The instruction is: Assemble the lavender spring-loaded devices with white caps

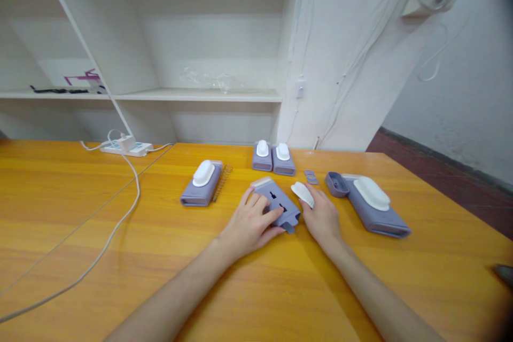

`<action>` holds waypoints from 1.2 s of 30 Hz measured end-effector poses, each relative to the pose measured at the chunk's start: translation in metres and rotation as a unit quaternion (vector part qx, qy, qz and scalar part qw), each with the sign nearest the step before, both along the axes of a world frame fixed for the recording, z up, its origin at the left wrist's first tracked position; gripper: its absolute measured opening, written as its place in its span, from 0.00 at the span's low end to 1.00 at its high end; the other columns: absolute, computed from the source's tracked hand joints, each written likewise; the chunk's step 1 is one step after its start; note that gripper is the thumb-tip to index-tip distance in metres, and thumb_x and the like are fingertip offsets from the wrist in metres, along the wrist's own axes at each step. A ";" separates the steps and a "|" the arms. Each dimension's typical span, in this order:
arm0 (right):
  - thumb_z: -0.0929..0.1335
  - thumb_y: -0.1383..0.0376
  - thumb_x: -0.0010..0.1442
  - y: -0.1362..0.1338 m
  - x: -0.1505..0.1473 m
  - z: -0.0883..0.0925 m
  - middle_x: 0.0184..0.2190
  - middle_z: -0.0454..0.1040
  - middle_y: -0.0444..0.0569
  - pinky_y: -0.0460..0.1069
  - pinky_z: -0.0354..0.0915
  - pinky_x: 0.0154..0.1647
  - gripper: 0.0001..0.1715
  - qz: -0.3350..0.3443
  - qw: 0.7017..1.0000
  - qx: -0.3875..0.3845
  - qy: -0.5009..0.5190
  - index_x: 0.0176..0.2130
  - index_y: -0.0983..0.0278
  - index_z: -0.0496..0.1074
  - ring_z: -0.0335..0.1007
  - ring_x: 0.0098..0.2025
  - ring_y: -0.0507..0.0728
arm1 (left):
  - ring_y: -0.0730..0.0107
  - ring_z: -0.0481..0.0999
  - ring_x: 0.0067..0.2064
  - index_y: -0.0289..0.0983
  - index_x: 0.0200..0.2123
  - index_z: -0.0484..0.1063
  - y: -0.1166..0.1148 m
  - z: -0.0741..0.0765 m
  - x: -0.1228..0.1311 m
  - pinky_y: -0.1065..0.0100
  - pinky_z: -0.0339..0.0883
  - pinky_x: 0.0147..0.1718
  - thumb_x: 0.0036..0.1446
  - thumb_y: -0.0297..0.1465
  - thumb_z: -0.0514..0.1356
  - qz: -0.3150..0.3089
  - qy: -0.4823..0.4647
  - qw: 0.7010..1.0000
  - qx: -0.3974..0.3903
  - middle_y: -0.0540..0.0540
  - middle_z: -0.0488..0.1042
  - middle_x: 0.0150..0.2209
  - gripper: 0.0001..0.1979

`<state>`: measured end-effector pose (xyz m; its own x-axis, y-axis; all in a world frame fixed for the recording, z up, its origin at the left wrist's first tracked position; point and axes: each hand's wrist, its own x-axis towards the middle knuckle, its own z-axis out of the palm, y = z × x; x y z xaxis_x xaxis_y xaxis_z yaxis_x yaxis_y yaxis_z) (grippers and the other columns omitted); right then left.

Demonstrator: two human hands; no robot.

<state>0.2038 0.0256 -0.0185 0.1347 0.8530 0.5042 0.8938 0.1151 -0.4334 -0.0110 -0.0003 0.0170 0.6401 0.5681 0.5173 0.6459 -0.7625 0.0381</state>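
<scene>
My left hand [248,222] grips a flat purple plastic casing [276,200] on the table, its fingers across the casing's top face. Two dark keyhole-like slots show in that face, and tabs stick out at the near end. Just to the right, my right hand [324,216] holds a white curved plastic piece [302,193] with a ridged edge, pinched between thumb and fingers. The white piece is apart from the casing. Beyond my right hand lie a small purple plate with holes [311,177] and a purple hollow oval cup [336,184].
A purple unit with a white oval top [202,181] lies left, beside a coiled spring [222,183]. Two similar units [262,156] stand at the back; another [377,206] lies right. A power strip [126,145] and its white cable [120,219] occupy the left side.
</scene>
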 end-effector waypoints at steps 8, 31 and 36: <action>0.64 0.66 0.61 -0.008 -0.019 0.004 0.49 0.70 0.52 0.56 0.62 0.55 0.19 0.176 0.965 0.165 0.102 0.53 0.61 0.66 0.66 0.52 0.60 | 0.49 0.55 0.62 0.36 0.53 0.61 0.005 -0.017 0.002 0.41 0.44 0.60 0.50 0.53 0.56 0.102 -0.101 0.989 -0.028 0.34 0.58 0.58 0.34; 0.60 0.66 0.64 -0.023 -0.029 0.014 0.64 0.51 0.49 0.59 0.50 0.64 0.28 0.339 0.940 0.029 0.037 0.62 0.57 0.56 0.48 0.64 0.60 | 0.48 0.57 0.59 0.40 0.56 0.58 0.010 -0.014 -0.004 0.48 0.55 0.54 0.38 0.59 0.60 0.129 -0.153 0.974 -0.111 0.37 0.58 0.58 0.45; 0.59 0.66 0.64 -0.022 -0.032 0.014 0.65 0.48 0.50 0.58 0.48 0.65 0.32 0.341 0.939 0.019 0.041 0.65 0.60 0.48 0.44 0.66 0.59 | 0.49 0.58 0.58 0.41 0.56 0.57 0.010 -0.014 -0.005 0.49 0.55 0.54 0.37 0.58 0.62 0.109 -0.165 0.974 -0.108 0.37 0.58 0.58 0.46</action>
